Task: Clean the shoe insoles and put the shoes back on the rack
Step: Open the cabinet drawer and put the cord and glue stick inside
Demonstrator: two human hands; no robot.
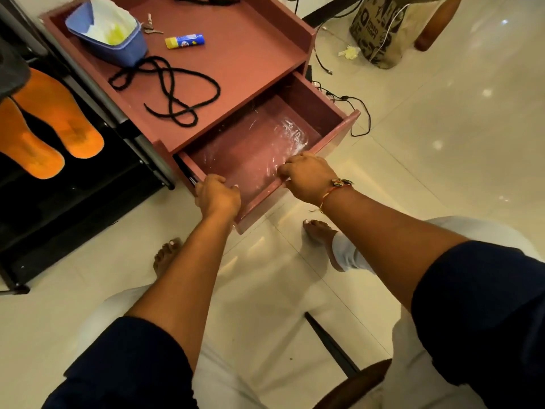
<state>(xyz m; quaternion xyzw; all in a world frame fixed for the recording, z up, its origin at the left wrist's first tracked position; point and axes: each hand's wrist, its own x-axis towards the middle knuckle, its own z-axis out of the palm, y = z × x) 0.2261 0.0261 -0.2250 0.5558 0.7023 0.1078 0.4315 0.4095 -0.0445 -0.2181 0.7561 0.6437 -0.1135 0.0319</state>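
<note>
Two orange insoles (53,122) lie side by side on the black shoe rack (73,208) at the left. To their right stands a reddish-brown side table (241,51) with its drawer (330,113) pulled out. Clear plastic (283,134) lines the drawer's bottom. My left hand (216,197) grips the drawer's front edge at its left end. My right hand (306,177) grips the same edge further right, fingers curled over it. No shoes are in view.
On the table top lie black shoelaces (168,90), a blue tub (112,33) holding a white cloth, a glue stick (184,41) and keys (150,28). Cables (348,98), a paper bag (380,28) and a crumpled tissue (349,51) sit on the tiled floor. My bare feet stand below the drawer.
</note>
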